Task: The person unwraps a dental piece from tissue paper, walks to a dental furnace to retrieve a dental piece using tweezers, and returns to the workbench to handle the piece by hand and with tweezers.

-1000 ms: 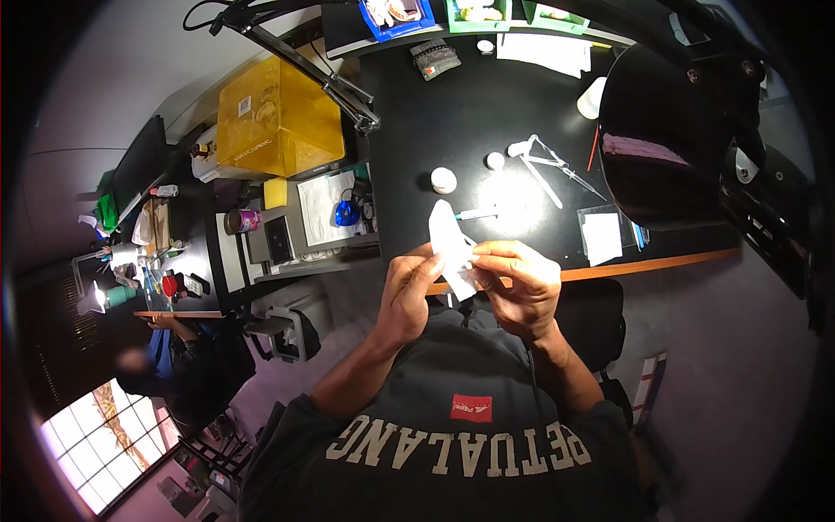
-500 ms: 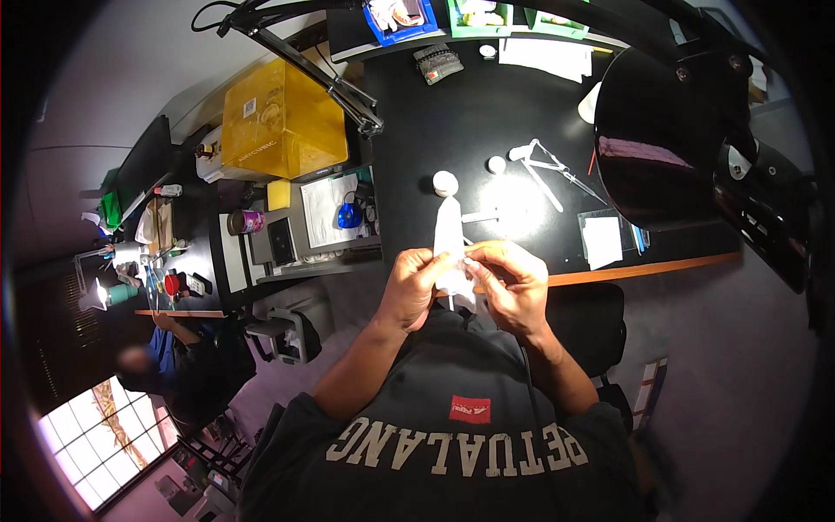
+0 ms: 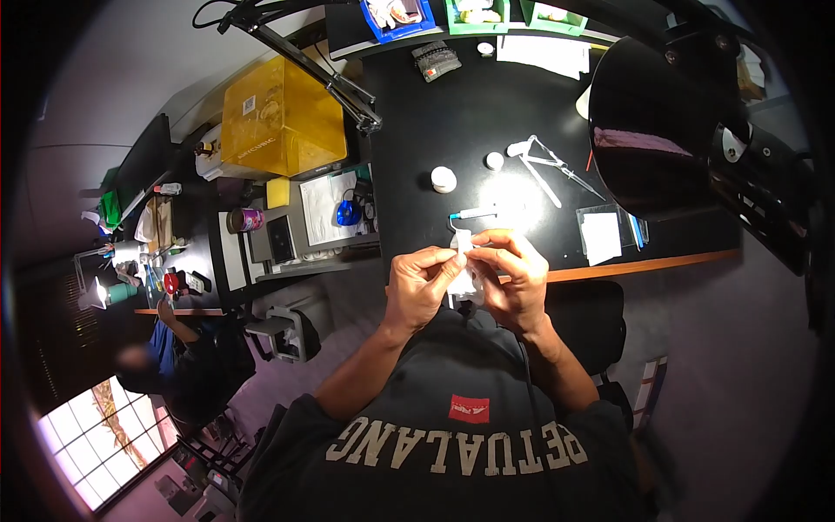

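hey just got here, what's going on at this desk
A person holds a flimsy white piece between the fingers of the left grip and right grip, in front of the chest at the near edge of the black desk. What it is exactly can't be told. Just beyond lies a stick with a blue end; past that stand a white jar and a smaller white one, with a big dark lamp to the right.

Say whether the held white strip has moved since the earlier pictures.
Yes: the white strip now has its upper end farther from the white jar, nearer the sweatshirt.
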`<state>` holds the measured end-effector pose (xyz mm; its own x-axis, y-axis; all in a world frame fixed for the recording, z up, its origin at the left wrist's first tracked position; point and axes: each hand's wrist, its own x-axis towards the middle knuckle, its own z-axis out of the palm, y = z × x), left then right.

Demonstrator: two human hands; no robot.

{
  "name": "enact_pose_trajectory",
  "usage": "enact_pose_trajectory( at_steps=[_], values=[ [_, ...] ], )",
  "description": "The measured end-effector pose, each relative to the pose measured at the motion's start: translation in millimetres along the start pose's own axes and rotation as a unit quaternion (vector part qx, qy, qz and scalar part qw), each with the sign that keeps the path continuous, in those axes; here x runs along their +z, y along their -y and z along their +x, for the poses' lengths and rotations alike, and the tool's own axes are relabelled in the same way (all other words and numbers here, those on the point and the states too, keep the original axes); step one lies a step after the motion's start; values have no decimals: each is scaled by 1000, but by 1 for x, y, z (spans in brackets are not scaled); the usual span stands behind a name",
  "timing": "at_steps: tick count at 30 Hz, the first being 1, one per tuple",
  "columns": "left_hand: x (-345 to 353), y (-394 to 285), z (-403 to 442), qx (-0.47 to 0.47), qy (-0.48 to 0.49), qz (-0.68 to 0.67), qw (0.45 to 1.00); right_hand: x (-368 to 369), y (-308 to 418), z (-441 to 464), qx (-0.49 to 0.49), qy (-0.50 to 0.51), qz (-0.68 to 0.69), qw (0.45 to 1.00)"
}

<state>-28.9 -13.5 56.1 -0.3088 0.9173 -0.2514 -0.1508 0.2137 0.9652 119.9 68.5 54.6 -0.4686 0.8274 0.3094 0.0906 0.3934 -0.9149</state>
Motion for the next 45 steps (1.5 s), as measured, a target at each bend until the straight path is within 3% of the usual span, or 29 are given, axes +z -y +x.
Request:
enact_pose_trajectory(
  at_steps=[3, 6, 10, 13, 16, 25, 29, 32, 35, 37, 42, 43, 45],
  values=[
    [5, 8, 0, 5, -33, -42, 999, -1, 6, -1, 71, 5, 42, 997],
    [8, 10, -1, 45, -40, -40, 997, 4, 5, -7, 158, -34, 213, 964],
    [9, 9, 2, 52, -45, -62, 996, 1, -3, -7, 107, -14, 156, 982],
    [10, 14, 8, -12, -19, -195, 980, 1, -2, -4, 103, -7, 174, 979],
    [11, 7, 8, -134, -23, -291, 947, 7, -6, -8, 132, -15, 252, 959],
    [11, -1, 4, -151, -32, -283, 947, 8, -16, -12, 184, -1, 300, 936],
    [7, 4, 3, -118, -35, -213, 969, 5, -11, -10, 187, 9, 285, 940],
    [7, -14, 3, -122, -19, -255, 959, 3, -10, -9, 166, 14, 235, 958],
    [2, -4, 7, -105, 33, -173, 979, 1, -11, -7, 131, 19, 186, 974],
    [1, -3, 10, -128, 37, -193, 972, 0, -11, -6, 111, 24, 170, 979],
    [5, -12, 13, -166, 47, -298, 939, 0, 10, -4, 183, 9, 215, 959],
    [-4, 2, 15, -162, 90, -321, 929, 3, 12, -5, 184, -6, 195, 964],
    [0, 10, 14, -136, 72, -330, 931, 0, 4, -10, 174, 10, 148, 973]
  ],
)
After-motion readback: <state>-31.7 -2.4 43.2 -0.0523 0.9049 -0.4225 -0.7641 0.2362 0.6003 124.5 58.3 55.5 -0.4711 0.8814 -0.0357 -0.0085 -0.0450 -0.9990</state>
